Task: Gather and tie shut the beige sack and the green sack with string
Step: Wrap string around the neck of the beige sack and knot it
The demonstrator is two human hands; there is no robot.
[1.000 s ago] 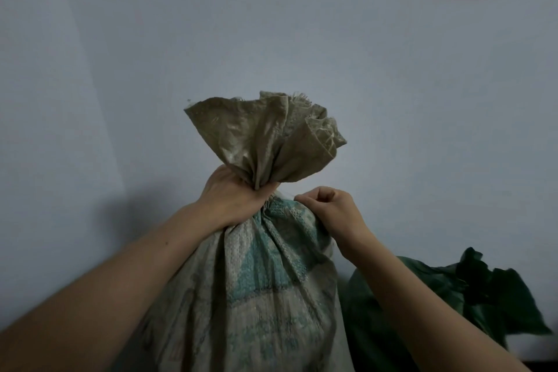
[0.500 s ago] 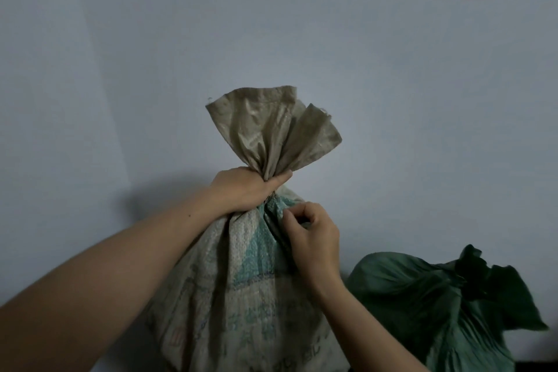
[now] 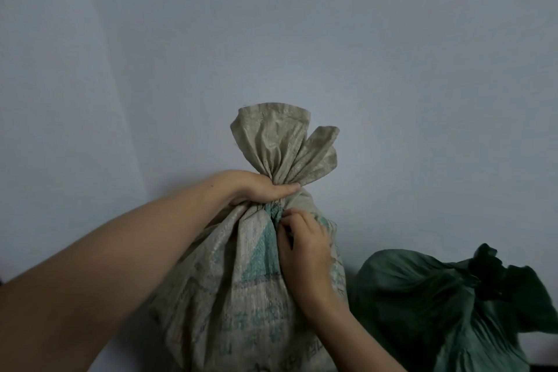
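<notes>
Left hand (image 3: 259, 189) clamping beige sack (image 3: 250, 281) neck; right hand (image 3: 305, 246), newly lowered to 5 o'clock, pinching pleats; string unseen.

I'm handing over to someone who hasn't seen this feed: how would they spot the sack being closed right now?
Against the pale wall stand two sacks. The one being closed is the beige sack, left of the green sack. It alone is woven beige with faded teal print, its neck bunched in the left hand while the right hand pinches just below.

Upright beige sack (image 3: 241, 296), neck bunched, mouth fanned; crumpled green sack (image 3: 422, 305) just beside it.
</notes>
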